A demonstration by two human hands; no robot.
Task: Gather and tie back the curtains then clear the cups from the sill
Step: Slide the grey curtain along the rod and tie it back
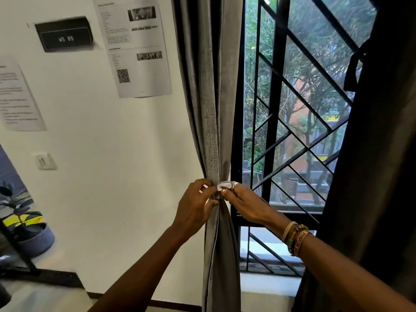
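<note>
The grey left curtain (211,109) hangs gathered into a narrow bundle at the window's left edge. At its waist a pale tie-back band (222,185) wraps the bundle. My left hand (194,208) grips the gathered curtain and the band from the left. My right hand (243,202), with a ring and several bracelets, pinches the band's end from the right. The dark right curtain (378,154) hangs at the window's right side with a dark strap (352,70) dangling near its top. The sill (267,283) shows below the window; no cups are in view.
A black diagonal window grille (299,136) stands behind the curtains. The white wall at left bears printed sheets (135,46), a black sign reading WS 05 (65,34) and a switch (44,161). A potted plant in a blue pot (33,237) sits at the lower left.
</note>
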